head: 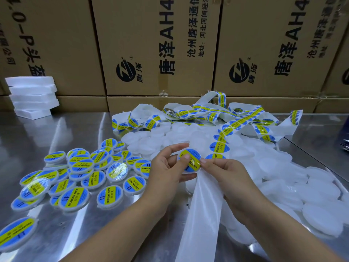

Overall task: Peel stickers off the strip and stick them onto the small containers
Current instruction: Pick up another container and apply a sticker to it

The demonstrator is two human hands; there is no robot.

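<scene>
My left hand grips a small round white container with a blue and yellow sticker on its lid; the thumb presses on the sticker. My right hand pinches the sticker's right edge with its fingertips, and the white backing strip runs down under that hand. The strip with more stickers leads up and away to a tangled heap at the back. A pile of labelled containers lies at the left. Plain white containers are heaped at the right and behind my hands.
The work surface is a shiny metal table. Large cardboard boxes form a wall along its back edge. A stack of white foam blocks stands at the back left. A dark object shows at the right edge.
</scene>
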